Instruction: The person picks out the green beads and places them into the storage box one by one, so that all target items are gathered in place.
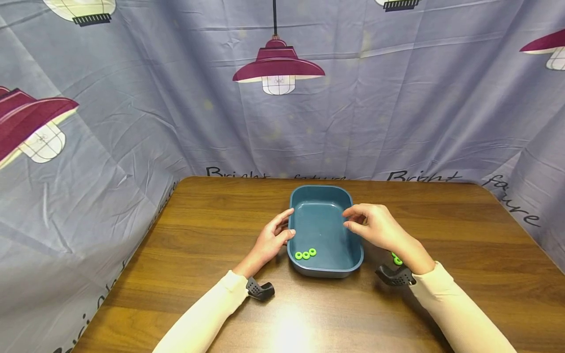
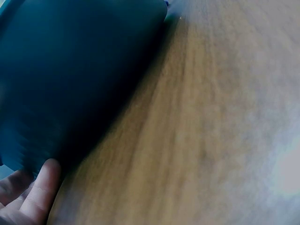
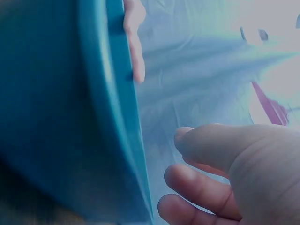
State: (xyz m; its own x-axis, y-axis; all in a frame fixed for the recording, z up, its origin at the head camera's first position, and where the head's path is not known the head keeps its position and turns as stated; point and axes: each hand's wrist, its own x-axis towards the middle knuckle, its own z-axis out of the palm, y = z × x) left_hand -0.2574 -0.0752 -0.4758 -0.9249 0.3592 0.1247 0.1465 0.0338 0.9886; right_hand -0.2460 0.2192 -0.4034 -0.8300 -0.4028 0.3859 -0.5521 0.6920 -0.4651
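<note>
A dark teal rectangular plastic bin (image 1: 324,225) with rounded corners stands on the table. Three small green rings (image 1: 306,255) lie in its near left corner. My left hand (image 1: 272,238) grips the bin's left wall, thumb and fingertips at the rim; the left wrist view shows its fingers (image 2: 44,185) against the bin's outer side. Over the right rim hovers my right hand (image 1: 372,225), its fingers loosely bent. In the right wrist view, the thumb and fingers (image 3: 180,180) stand apart with nothing between them.
More green rings (image 1: 398,261) lie on the wooden table (image 1: 220,230) right of the bin, partly hidden by my right wrist. A black wrist band (image 1: 393,275) sits on the right arm, another (image 1: 260,289) on the left. A lamp-printed curtain (image 1: 375,108) hangs behind the table.
</note>
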